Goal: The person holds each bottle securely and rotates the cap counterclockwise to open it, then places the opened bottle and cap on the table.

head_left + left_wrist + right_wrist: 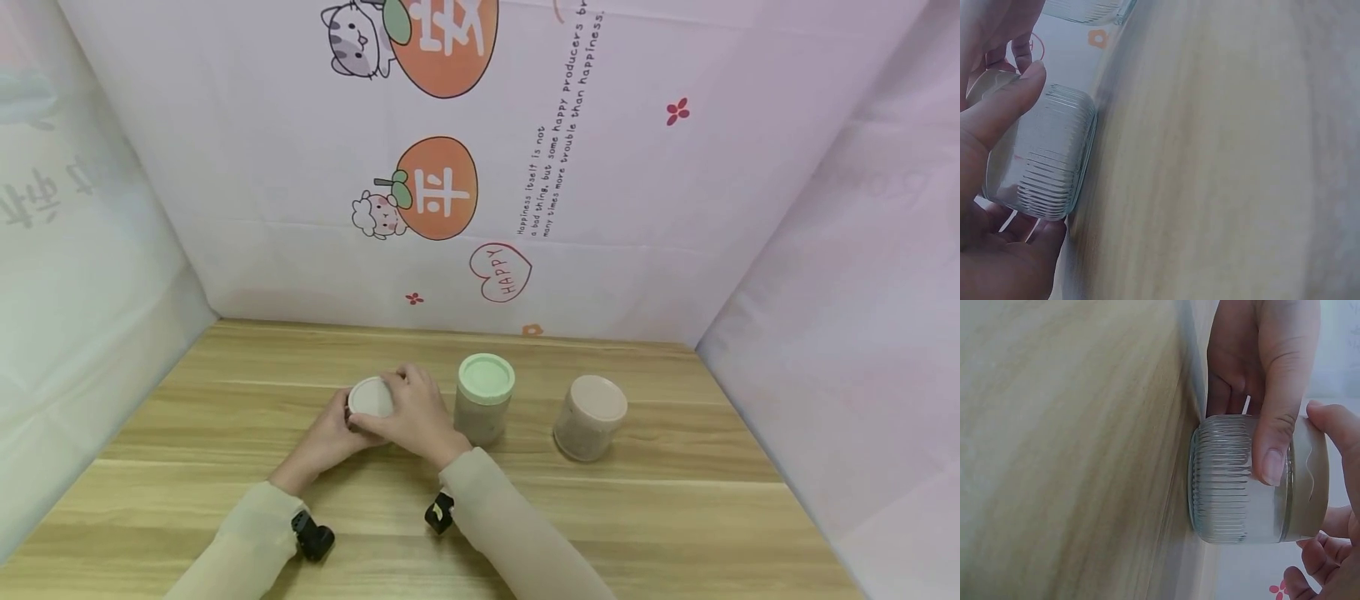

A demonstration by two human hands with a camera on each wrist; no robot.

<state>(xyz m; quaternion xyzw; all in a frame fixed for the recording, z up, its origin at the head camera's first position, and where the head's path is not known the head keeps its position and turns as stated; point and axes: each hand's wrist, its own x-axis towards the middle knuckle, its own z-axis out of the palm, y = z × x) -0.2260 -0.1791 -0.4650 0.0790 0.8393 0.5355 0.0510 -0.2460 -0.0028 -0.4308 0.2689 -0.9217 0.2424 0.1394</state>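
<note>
A clear ribbed glass jar [1222, 506] stands on the wooden table, capped with an off-white lid [369, 397]. My left hand [335, 433] holds the jar's glass body, its thumb lying across the side. The right hand [422, 418] grips the lid from above, with thumb and fingers around its rim. In the left wrist view the jar's ribbed base [1054, 181] shows between the fingers. Part of the jar is hidden behind both hands in the head view.
A taller jar with a green lid [486, 379] stands just right of my right hand. Farther right is a jar with a beige-pink lid [598, 398]. Printed white cloth [615, 208] walls the table's back and sides. Black wrist cameras [312, 536] sit on both sleeves.
</note>
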